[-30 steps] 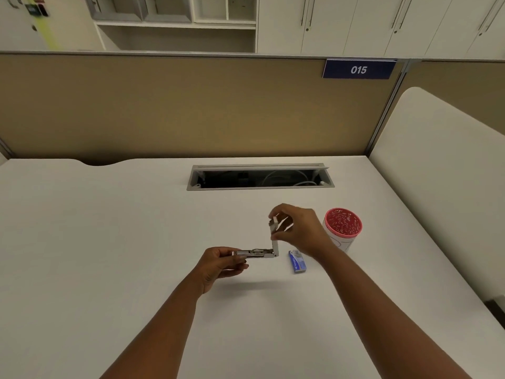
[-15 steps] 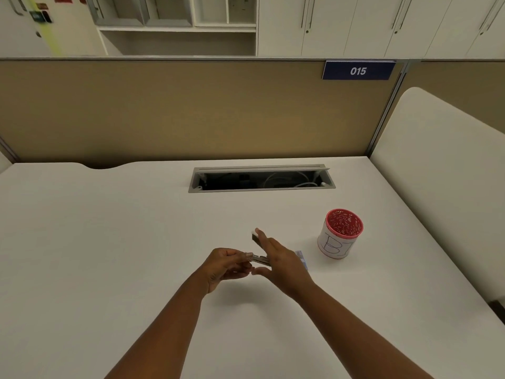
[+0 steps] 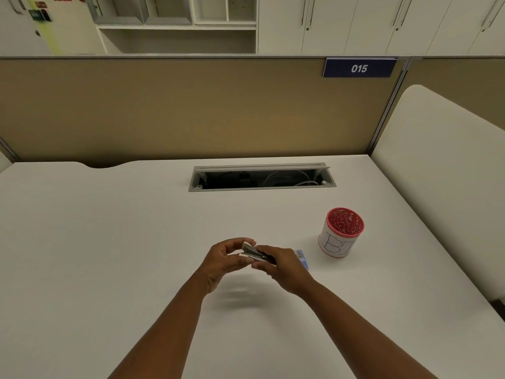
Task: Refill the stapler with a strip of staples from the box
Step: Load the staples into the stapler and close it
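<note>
Two hands meet at the lower centre of the frame, both on one small metal stapler (image 3: 257, 254) held above the desk (image 3: 109, 255). Left hand (image 3: 222, 262): fingers curled round the stapler's left end, thumb and forefinger pinching it from above and below. Right hand (image 3: 284, 266): fingers curled over the right end, covering it; only the back of the hand shows, so the contact under the palm is hidden. Stapler lies tilted, left end higher in the frame, right end lower. Its arms appear closed together, though the seam is small and blurred; cannot tell whether staples sit inside.

Staple box (image 3: 302, 258): blue, lying on the desk just to the right of the right hand, mostly hidden behind it; only a corner and one edge visible. Cannot tell whether it is open or closed.

Right of centre, a cup (image 3: 338, 236) stands upright on the desk, well apart from the hands: white wall with pen marks, red rim, red patterned interior. Contents cannot be made out.

Centre of the frame, a cable slot (image 3: 262, 177) is set in the desk with its flap raised; dark inside, pale cables faintly visible. Upper right, a blue sign (image 3: 359, 68) on the partition reads 015. Both forearms are cut off at the bottom edge.
</note>
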`<move>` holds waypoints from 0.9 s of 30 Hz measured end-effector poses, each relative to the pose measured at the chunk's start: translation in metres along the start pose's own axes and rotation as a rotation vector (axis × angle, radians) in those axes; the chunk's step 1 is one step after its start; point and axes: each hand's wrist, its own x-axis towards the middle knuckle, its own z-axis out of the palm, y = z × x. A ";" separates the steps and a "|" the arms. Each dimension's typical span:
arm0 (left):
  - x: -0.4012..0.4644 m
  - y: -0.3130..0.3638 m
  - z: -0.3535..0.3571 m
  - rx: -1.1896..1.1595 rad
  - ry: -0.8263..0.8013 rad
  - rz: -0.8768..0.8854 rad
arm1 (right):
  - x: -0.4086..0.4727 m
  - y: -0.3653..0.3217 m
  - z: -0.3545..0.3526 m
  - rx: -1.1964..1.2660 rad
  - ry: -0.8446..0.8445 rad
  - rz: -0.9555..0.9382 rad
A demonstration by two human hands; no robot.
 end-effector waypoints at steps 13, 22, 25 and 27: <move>0.000 -0.007 -0.002 0.016 0.097 -0.007 | 0.006 0.001 0.005 0.013 -0.001 0.024; 0.006 -0.005 -0.007 -0.028 0.137 -0.020 | 0.012 -0.002 -0.011 -0.128 0.008 0.029; 0.006 -0.004 -0.010 0.015 0.139 -0.027 | 0.015 0.000 -0.016 -0.175 0.006 0.021; 0.006 -0.003 -0.011 0.080 0.128 -0.042 | 0.016 0.001 -0.017 -0.167 0.040 0.054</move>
